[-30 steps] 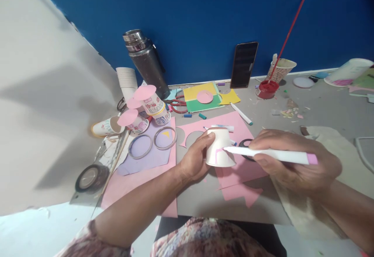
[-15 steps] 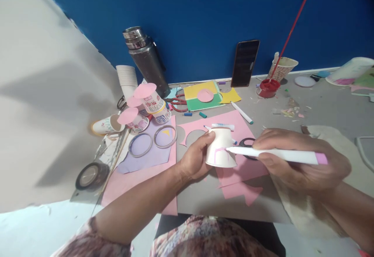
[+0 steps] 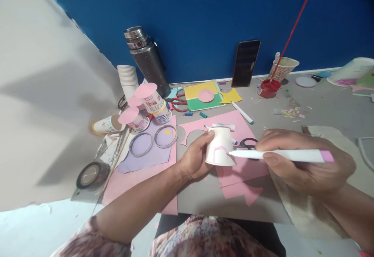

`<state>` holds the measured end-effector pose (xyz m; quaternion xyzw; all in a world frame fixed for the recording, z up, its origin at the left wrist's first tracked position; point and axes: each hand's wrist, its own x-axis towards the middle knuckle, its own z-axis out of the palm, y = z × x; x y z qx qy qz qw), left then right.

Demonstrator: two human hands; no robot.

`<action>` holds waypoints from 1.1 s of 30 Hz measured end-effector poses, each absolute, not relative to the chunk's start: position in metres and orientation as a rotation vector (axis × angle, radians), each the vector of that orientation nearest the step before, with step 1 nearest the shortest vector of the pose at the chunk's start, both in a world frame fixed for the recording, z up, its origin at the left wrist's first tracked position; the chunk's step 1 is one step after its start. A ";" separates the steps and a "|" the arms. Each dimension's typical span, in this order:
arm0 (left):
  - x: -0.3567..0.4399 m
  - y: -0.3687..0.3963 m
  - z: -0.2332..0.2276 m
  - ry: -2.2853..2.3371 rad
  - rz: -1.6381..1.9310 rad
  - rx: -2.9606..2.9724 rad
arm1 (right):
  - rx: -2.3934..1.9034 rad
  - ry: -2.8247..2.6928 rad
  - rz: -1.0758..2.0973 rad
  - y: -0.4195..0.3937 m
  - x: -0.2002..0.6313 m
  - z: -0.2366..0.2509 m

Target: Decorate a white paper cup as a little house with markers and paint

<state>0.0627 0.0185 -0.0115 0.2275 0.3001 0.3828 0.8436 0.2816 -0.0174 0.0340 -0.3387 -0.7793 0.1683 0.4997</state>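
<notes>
Head view: marker (image 3: 280, 155) tip lower on cup (image 3: 219, 148).

Steel flask (image 3: 145, 59), phone (image 3: 245, 63) against wall, red paint pot (image 3: 269, 88), scissors (image 3: 247, 144)

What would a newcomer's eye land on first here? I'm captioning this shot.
At centre, the left hand holds an upturned white paper cup while the right hand presses a white marker with a pink end to its side. Behind, a red-handled brush slants from a red paint dish against the blue wall.

Both hands (image 3: 194, 159) (image 3: 304, 163) curled — forearms converging
</notes>
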 end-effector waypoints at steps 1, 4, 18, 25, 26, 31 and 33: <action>0.063 0.018 -0.012 0.636 0.810 0.483 | -0.821 -1.870 0.404 -0.017 0.281 0.034; 0.064 0.019 -0.011 0.646 0.823 0.497 | -0.799 -1.876 0.387 -0.017 0.281 0.033; 0.062 0.019 -0.012 0.574 0.819 0.545 | -0.799 -1.827 0.452 -0.019 0.283 0.031; 0.064 0.018 -0.011 0.633 0.863 0.587 | -0.807 -1.886 0.381 -0.018 0.283 0.035; 0.065 0.018 -0.011 0.639 0.866 0.592 | -0.807 -1.897 0.374 -0.018 0.282 0.035; 0.065 0.016 -0.012 0.646 0.884 0.615 | -0.846 -1.935 0.379 -0.018 0.283 0.034; 0.066 0.016 -0.013 0.648 0.890 0.619 | -0.844 -1.937 0.375 -0.018 0.283 0.033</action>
